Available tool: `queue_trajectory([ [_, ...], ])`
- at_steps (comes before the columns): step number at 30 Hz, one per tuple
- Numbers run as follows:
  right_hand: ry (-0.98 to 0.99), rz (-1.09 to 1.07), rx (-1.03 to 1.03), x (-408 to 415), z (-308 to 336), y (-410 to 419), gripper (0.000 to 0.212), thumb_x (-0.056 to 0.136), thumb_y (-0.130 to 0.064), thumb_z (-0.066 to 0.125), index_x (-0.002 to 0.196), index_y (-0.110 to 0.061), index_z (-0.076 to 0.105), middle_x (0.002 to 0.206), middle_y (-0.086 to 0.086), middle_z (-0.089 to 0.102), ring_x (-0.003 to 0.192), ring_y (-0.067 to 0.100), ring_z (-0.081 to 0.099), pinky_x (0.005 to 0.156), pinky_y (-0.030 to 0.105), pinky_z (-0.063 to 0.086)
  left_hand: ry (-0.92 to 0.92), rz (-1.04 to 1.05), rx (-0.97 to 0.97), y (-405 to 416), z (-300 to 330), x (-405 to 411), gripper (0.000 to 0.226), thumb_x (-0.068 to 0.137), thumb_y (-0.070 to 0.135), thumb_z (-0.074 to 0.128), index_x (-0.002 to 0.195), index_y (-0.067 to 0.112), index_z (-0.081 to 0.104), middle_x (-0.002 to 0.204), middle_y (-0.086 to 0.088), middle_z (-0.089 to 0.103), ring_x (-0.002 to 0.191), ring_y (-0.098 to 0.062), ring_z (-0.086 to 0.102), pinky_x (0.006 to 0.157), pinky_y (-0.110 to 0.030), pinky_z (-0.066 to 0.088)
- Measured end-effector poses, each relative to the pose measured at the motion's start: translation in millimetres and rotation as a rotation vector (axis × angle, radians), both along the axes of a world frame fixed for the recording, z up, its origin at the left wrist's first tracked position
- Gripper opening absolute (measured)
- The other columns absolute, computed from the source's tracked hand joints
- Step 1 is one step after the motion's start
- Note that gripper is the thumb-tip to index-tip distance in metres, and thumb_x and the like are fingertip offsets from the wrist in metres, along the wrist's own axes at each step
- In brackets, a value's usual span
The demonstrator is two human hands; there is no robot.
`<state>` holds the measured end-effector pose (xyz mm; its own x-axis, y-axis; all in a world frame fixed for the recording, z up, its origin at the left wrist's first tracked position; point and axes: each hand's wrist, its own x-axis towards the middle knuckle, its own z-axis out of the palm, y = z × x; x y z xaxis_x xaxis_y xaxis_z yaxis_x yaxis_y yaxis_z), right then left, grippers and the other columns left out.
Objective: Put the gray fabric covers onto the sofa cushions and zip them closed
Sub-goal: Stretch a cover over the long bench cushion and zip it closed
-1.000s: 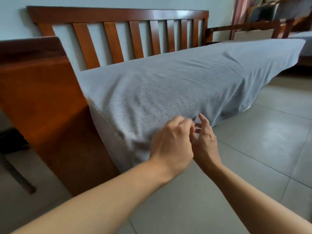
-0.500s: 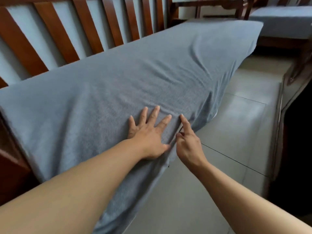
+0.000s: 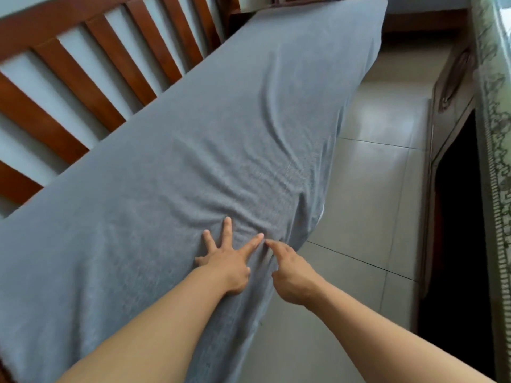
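Long sofa cushion in gray knit fabric cover (image 3: 221, 134) lying on sofa seat, running from lower left to upper right, along reddish-brown slatted wooden sofa backrest (image 3: 91, 78). Cover wrinkled near front edge, folds radiating from hands. Left hand (image 3: 225, 262) flat on top of cover near front edge, fingers straight and spread, pressing fabric down, gripping nothing. Right hand (image 3: 290, 275) just beside left, at front edge of cushion, index finger extended onto fabric close to left index fingertip, remaining fingers curled under; whether pinching fabric or a zipper pull, cannot tell. Small pale patch at cushion's front side (image 3: 321, 214) below wrinkles, right of hands. Glossy light-gray tiled floor (image 3: 367, 205) to right of sofa. Dark wooden cabinet (image 3: 453, 106) at far right, patterned pale-green cloth (image 3: 495, 134) draped over its top edge.
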<state>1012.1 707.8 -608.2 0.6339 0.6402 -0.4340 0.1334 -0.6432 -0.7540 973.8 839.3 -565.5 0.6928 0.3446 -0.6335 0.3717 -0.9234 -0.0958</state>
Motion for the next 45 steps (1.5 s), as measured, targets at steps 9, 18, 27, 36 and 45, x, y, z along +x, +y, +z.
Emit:
queue_trajectory([
  [9,-0.102,-0.171,-0.111,103.4,0.6,10.1,0.077,0.091,-0.013,0.04,0.149,-0.036,-0.005,0.159,0.0,-0.006,0.144,0.024,0.013,0.113,0.039,0.026,-0.253,-0.103,-0.073,33.4,4.2,112.4,0.067,0.098,0.044,0.038,0.146,0.048,-0.009,0.155,0.007,-0.028,0.144,-0.028,-0.019,0.111,-0.056,0.016],
  [18,-0.111,-0.483,-0.096,217.8,-2.4,36.7,0.066,0.098,-0.037,0.037,0.149,-0.038,-0.005,0.159,0.008,0.001,0.144,0.027,0.013,0.115,0.042,0.02,-0.241,-0.304,-0.159,50.7,-2.7,259.2,0.068,0.094,0.053,0.038,0.145,0.05,-0.007,0.154,0.01,-0.029,0.142,-0.026,-0.024,0.114,-0.059,0.007],
  [27,0.054,-0.851,0.094,311.4,-23.8,9.9,0.053,0.1,-0.024,0.036,0.148,-0.011,0.018,0.149,0.007,0.037,0.136,0.025,0.035,0.107,0.028,0.025,-0.326,-0.457,-0.1,24.9,-17.7,349.9,0.071,0.091,0.063,0.032,0.143,0.051,-0.014,0.15,0.009,-0.036,0.139,-0.025,-0.032,0.111,-0.059,-0.005],
  [36,0.341,-0.951,0.342,397.3,-77.4,7.5,0.039,0.103,-0.029,0.03,0.136,-0.014,0.044,0.134,-0.005,0.046,0.128,0.017,0.042,0.108,0.024,0.027,-0.497,-0.544,0.022,-7.3,-40.1,435.9,0.076,0.071,0.068,-0.002,0.144,0.049,-0.013,0.153,0.011,-0.029,0.141,-0.023,-0.026,0.111,-0.056,-0.009],
  [45,0.78,-1.386,0.603,460.3,-126.8,18.4,0.049,0.088,-0.046,0.057,0.117,-0.006,0.059,0.111,0.01,0.067,0.096,0.026,0.067,0.088,0.038,0.053,-0.616,-0.669,0.06,-21.3,-51.5,475.1,0.071,0.076,0.059,0.037,0.144,0.038,0.032,0.159,0.003,0.015,0.145,-0.028,0.013,0.108,-0.063,0.015],
])
